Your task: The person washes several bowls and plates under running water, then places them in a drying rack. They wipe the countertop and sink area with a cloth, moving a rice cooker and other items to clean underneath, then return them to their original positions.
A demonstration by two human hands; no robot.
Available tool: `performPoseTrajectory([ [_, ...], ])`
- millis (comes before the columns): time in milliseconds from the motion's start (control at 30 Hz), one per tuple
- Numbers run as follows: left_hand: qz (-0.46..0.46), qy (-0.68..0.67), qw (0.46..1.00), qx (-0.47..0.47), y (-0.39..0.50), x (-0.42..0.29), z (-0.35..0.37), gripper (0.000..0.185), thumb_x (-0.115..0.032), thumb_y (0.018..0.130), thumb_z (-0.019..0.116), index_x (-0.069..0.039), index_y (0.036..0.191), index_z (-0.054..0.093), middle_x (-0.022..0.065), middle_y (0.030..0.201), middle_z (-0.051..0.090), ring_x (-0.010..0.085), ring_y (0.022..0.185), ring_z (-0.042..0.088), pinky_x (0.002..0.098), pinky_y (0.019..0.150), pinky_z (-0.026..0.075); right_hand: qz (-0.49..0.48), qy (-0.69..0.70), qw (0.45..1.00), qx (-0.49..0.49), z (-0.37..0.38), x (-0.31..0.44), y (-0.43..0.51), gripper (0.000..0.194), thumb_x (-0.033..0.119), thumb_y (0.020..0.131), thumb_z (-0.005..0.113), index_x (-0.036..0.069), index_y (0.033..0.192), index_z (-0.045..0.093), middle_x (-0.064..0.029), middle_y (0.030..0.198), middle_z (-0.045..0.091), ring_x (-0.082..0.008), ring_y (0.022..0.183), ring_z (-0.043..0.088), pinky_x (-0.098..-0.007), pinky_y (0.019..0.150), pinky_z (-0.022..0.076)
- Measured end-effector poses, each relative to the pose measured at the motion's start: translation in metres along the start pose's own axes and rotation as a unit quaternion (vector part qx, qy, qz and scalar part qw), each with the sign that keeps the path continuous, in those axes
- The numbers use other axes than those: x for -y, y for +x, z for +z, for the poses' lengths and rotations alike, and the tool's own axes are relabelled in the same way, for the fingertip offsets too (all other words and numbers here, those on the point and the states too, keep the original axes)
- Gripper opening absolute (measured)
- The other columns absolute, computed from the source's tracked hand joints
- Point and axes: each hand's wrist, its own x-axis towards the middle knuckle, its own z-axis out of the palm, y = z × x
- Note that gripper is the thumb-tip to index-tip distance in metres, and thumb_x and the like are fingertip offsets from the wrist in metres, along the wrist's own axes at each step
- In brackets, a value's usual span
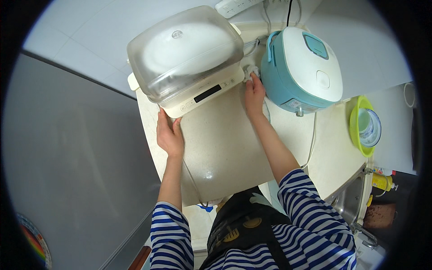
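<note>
A white electric steamer [212,88] with a clear domed lid [185,50] stands at the back of the counter. My left hand [170,136] touches the lower left front corner of its base, thumb and fingers apart. At the base's right end, my right hand [254,94] has its fingertips on a crumpled white cloth [251,71]. That cloth lies between the steamer and a light-blue and white rice cooker [307,67]. The underside of my left fingers is hidden.
A grey panel [77,135] rises on the left. A white power strip [236,6] and cords are at the back. On the right are a green basket [355,126] with bowls, a steel sink [351,199] and a yellow pump bottle [381,182]. A cord hangs over the counter's front edge.
</note>
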Motion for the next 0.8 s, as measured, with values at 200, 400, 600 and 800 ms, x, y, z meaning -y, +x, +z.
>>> performPoseTrajectory([
  [200, -0.009, -0.173, 0.984, 0.041, -0.003, 0.008, 0.007, 0.072, -0.028, 0.101, 0.067, -0.002, 0.159, 0.032, 0.0211, 0.155, 0.046, 0.0331, 0.139, 0.048, 0.0437, 0.114, 0.040, 0.134, 0.138, 0.976, 0.099, -0.012, 0.021, -0.015, 0.050, 0.011, 0.099, 0.054, -0.001, 0.148, 0.051, -0.0145, 0.149, 0.054, -0.0247, 0.135, 0.051, -0.0326, 0.114, 0.0362],
  [400, -0.174, -0.301, 0.937, -0.042, 0.017, 0.023, -0.010, 0.059, -0.034, 0.106, 0.060, 0.004, 0.148, 0.042, 0.0174, 0.140, 0.055, 0.0246, 0.124, 0.055, 0.0373, 0.109, 0.042, 0.268, 0.045, 0.935, 0.227, -0.019, 0.041, -0.055, 0.051, 0.013, 0.100, 0.054, -0.001, 0.149, 0.049, -0.0139, 0.149, 0.055, -0.0244, 0.136, 0.051, -0.0325, 0.114, 0.0369],
  [600, -0.148, -0.318, 0.936, -0.043, 0.015, 0.020, -0.010, 0.059, -0.021, 0.106, 0.058, 0.003, 0.155, 0.036, 0.0160, 0.144, 0.054, 0.0232, 0.127, 0.053, 0.0356, 0.112, 0.039, 0.248, 0.309, 0.904, 0.161, 0.023, 0.033, -0.007, 0.056, 0.015, 0.103, 0.048, -0.001, 0.156, 0.040, -0.0164, 0.156, 0.047, -0.0248, 0.141, 0.046, -0.0316, 0.116, 0.0363],
  [800, -0.215, -0.305, 0.927, -0.039, -0.012, 0.016, -0.020, 0.062, -0.016, 0.104, 0.060, 0.003, 0.155, 0.032, 0.0179, 0.147, 0.050, 0.0261, 0.130, 0.052, 0.0368, 0.112, 0.039, 0.259, 0.213, 0.926, 0.175, 0.012, 0.023, -0.028, 0.058, 0.018, 0.104, 0.047, 0.000, 0.158, 0.038, -0.0179, 0.159, 0.045, -0.0270, 0.143, 0.045, -0.0324, 0.117, 0.0352],
])
